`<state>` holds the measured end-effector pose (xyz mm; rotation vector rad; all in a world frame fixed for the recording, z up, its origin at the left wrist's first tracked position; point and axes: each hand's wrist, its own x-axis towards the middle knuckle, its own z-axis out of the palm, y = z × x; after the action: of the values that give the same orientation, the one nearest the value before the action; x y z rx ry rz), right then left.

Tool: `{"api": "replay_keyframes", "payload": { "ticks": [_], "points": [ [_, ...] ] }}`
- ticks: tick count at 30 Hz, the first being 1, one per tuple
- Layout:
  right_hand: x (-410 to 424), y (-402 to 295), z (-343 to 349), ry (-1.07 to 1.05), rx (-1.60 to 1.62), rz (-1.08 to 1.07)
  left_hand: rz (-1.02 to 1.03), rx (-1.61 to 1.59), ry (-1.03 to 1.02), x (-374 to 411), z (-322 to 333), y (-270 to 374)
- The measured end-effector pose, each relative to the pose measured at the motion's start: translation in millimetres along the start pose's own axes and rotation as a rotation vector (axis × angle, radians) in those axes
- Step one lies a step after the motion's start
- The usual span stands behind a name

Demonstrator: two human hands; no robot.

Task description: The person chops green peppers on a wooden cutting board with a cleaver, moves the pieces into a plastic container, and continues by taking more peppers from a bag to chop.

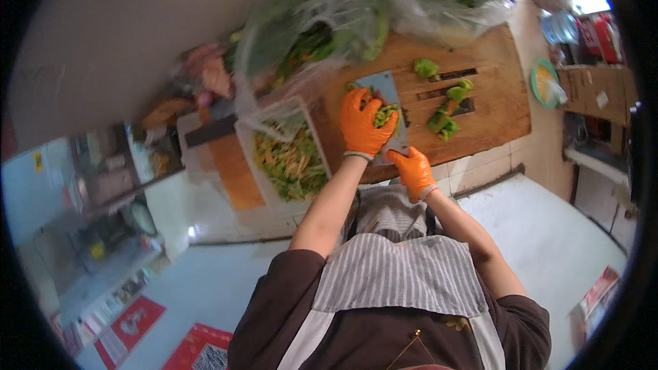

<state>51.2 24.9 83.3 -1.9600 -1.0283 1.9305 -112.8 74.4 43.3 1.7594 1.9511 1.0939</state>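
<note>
My left hand [367, 126], in an orange rubber-coated glove, cups a heap of chopped green vegetables [383, 115]. The heap lies on the broad blade of a metal cleaver [381, 84]. At the near end of the blade my right hand [414, 172], gloved alike, grips the cleaver's handle, which its fingers hide. Blade and heap are over a wooden cutting board [496, 105]. Right of the blade, pieces of green vegetable [443, 121] lie across the board's dark slots, with a separate leafy piece [426, 68] farther back.
Left of the board stands a white tray [317, 141] of chopped mixed vegetables [285, 159], partly under clear plastic. Plastic bags of leafy greens [313, 36] crowd the board's far edge. A green basin [535, 82] and a cardboard box [593, 87] are at the right.
</note>
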Motion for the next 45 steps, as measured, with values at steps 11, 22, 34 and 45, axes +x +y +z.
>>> {"api": "replay_keyframes", "payload": {
  "ticks": [11, 22, 34, 45],
  "points": [
    [-16, -46, 90, -0.407, -0.820, -0.419, -0.307, 0.400, 0.270, -117, -138, -91],
    [-15, -34, -58, 0.189, -0.443, -0.421, -0.803, 0.319, 0.253, -12, -145, -68],
    [-68, 49, -138, 0.480, 0.063, -0.167, -0.885, 0.116, -0.043, 107, -109, -176],
    [-84, 49, -164, 0.649, 0.284, -0.140, 0.224, 0.065, -0.215, 55, 45, 67]
  ]
}}
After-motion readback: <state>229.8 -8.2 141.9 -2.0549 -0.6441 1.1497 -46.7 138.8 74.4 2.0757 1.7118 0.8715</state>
